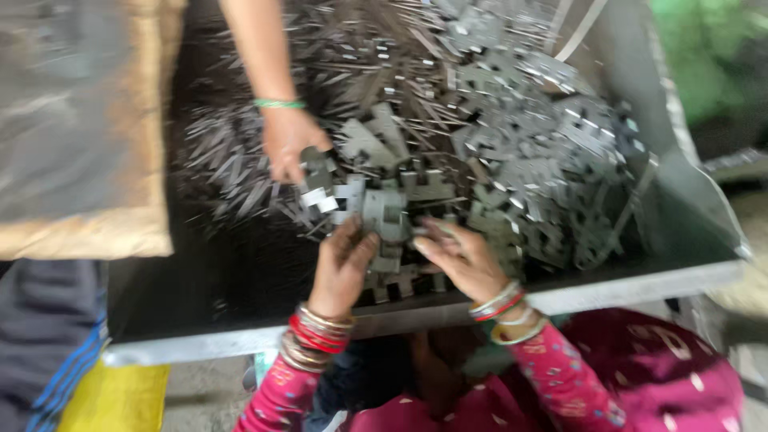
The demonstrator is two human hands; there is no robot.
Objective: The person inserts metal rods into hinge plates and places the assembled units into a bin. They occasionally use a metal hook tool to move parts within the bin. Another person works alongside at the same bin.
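A heap of flat grey stamped metal pieces (pixel 512 152) fills a metal tray (pixel 640 284), with thin metal strips (pixel 232 160) spread on its left side. My left hand (pixel 340 264), several bangles on its wrist, curls its fingers around a small stack of the grey pieces (pixel 382 220) at the near edge of the heap. My right hand (pixel 460 256) lies palm up beside it, fingers apart and touching the heap. Another person's hand (pixel 288 144), with a green bangle, reaches in from above and grips a bunch of the pieces (pixel 318 174). The view is motion-blurred.
A brown sack-like sheet (pixel 80 120) covers the tray's left side. My pink sleeves and lap (pixel 624 376) press against the tray's front rim. A yellow object (pixel 112 400) and dark blue cloth (pixel 40 336) sit at the lower left. Something green (pixel 704 48) stands behind the tray at the upper right.
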